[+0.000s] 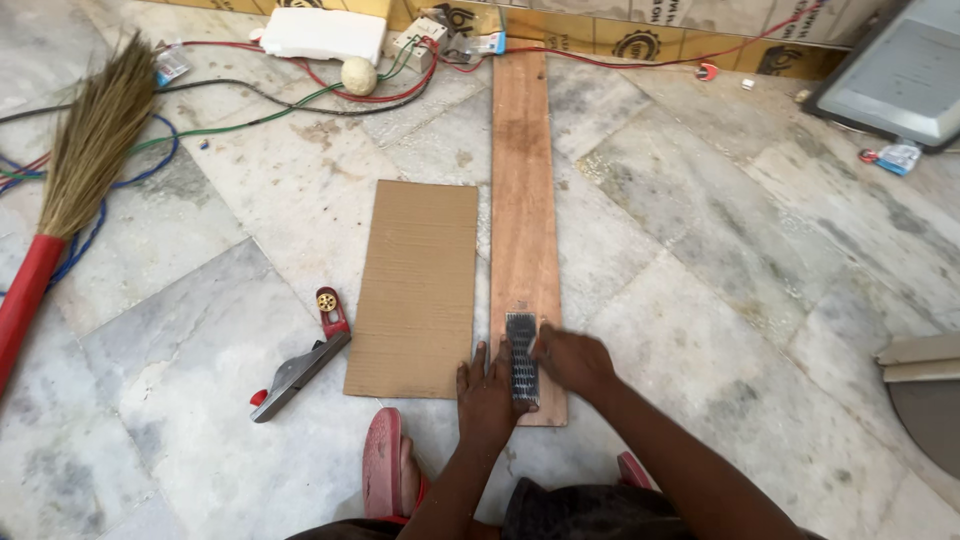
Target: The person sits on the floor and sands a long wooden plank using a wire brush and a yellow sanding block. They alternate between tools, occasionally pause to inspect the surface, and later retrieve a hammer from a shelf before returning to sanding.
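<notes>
A dark rasp block (521, 358) is pressed on the wooden plank's (522, 180) near end, gripped by the left hand (487, 388) and right hand (572, 358), cardboard (415, 285) just beside.

Marble floor (750, 260), worn and stained. 1 cardboard sheet (415, 290) lies flat at centre. 1 hand plane (300, 365) with red fittings rests just left of it. 1 grass broom (70, 190) with red handle lies at far left, over blue, red and green cables (150, 150). 1 white foam block (322, 34) and 1 pale ball (358, 75) sit at the top edge. 1 grey panel (900, 75) at upper right.
</notes>
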